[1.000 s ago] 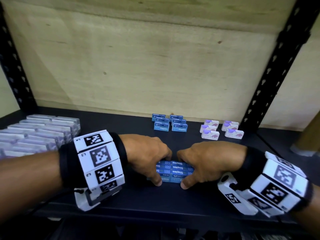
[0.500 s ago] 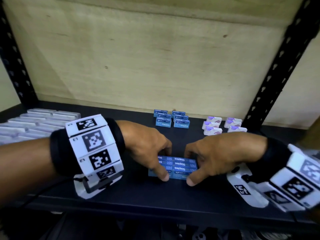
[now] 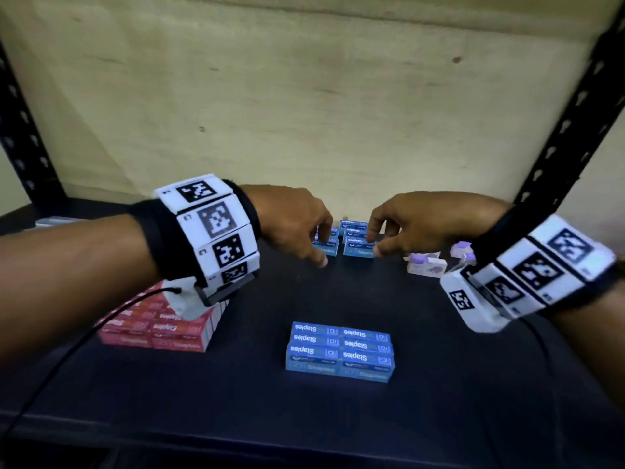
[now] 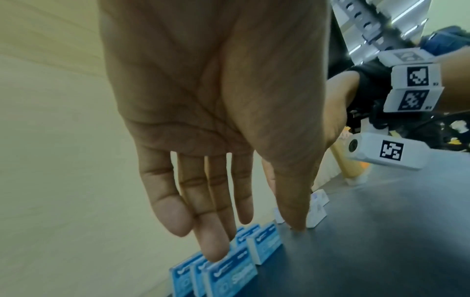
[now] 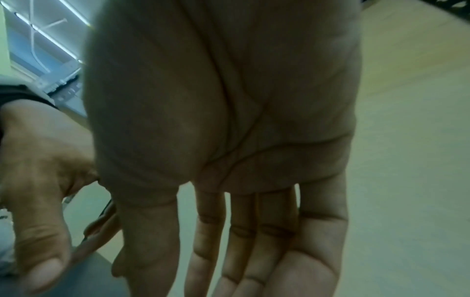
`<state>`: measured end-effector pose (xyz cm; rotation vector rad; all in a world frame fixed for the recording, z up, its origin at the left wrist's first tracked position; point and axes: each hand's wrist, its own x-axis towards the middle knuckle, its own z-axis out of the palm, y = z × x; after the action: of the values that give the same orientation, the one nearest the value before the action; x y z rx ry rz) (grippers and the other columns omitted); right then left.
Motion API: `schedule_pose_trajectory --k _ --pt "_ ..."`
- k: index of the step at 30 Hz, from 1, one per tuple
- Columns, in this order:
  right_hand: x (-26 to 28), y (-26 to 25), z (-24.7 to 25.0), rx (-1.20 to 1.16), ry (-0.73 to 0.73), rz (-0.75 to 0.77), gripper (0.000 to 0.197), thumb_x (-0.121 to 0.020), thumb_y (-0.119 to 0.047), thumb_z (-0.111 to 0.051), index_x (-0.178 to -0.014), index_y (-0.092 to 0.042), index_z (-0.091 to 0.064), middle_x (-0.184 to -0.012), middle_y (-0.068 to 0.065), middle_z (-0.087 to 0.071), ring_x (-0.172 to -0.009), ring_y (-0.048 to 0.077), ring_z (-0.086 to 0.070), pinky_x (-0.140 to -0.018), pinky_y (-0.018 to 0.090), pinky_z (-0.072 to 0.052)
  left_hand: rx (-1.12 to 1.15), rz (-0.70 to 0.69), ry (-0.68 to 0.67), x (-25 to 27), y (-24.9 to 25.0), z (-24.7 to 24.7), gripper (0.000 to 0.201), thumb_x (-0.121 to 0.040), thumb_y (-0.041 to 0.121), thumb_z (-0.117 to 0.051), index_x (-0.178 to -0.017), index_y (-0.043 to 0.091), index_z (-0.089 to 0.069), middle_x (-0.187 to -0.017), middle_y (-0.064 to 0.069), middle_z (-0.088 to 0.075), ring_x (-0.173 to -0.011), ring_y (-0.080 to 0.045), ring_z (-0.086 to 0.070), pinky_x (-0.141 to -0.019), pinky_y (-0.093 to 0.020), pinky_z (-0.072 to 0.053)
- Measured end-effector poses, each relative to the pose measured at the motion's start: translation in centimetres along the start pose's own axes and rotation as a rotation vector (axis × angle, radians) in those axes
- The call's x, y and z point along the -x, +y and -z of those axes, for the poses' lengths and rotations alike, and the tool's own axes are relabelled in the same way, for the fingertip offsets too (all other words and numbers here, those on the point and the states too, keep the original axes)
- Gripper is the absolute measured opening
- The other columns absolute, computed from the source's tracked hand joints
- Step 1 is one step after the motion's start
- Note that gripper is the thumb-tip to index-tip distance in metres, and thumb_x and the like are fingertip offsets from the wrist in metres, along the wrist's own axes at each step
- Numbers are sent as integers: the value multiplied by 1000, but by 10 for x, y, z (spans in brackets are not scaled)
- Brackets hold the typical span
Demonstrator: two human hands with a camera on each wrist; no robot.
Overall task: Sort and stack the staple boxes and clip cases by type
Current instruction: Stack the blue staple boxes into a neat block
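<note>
The shelf (image 3: 439,418) carries sorted groups and some still loose. At the near left sits a red stack (image 3: 159,328) of staple boxes, partly hidden by the left wrist. Near the middle lies a blue stack (image 3: 340,350), squared up in two columns, which looks finished for now. At the far middle stand more blue boxes (image 3: 358,247) in two short rows, not yet joined to that stack. To their right are white cases (image 3: 426,265), loose and unstacked. The left hand (image 3: 294,225) reaches over the far blue boxes with fingers spread and straight, holding nothing. The right hand (image 3: 409,225) reaches beside it, fingers likewise extended, empty. I judge the sorting well under way, with the far blue boxes next to gather.
</note>
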<state>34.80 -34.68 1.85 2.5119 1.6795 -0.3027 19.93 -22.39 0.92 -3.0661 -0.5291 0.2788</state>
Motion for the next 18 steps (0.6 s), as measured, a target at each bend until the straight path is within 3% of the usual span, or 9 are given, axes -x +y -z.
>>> schedule_pose_trajectory --k 3,8,12,15,18 --pt "-20 8 0 63 5 -7 26 -89 -38 -69 -113 -29 -65 -100 -7 -68 -80 12 -60 -75 27 -44 -48 29 2 -20 -9 0 46 -86 56 -64 -123 29 -58 -116 9 -61 -101 -15 -57 -79 -30 -44" --pt "-44 20 -5 122 -30 -46 29 -88 -35 -72 -115 -26 -65 -108 -3 -68 -96 20 -64 -88 33 -51 -103 57 -27 -45 -20 2 44 -88 52 -65 -123 26 -59 -118 6 -62 -107 -18 -57 -79 -31 -43" --pt "-65 24 -5 140 -70 -55 32 -85 -34 -75 -113 -19 -69 -104 1 -71 -86 18 -61 -80 31 -48 -98 74 -67 -65 -26 4 41 -87 46 -69 -119 22 -61 -113 5 -65 -104 -18 -59 -76 -31 -42" --pt "-75 24 -6 98 -108 -37 37 -86 -28 -74 -116 -7 -68 -87 3 -69 -72 16 -54 -68 29 -44 -92 70 -139 -77 -27 1 41 -88 42 -69 -120 17 -62 -115 1 -65 -96 -17 -57 -76 -29 -43" --pt "-79 23 -8 109 -119 -14 28 -87 -24 -73 -110 -8 -70 -83 2 -71 -71 16 -59 -71 29 -49 -84 53 -205 -84 -22 -2 42 -90 41 -67 -122 13 -63 -111 1 -65 -89 -16 -52 -74 -27 -39"
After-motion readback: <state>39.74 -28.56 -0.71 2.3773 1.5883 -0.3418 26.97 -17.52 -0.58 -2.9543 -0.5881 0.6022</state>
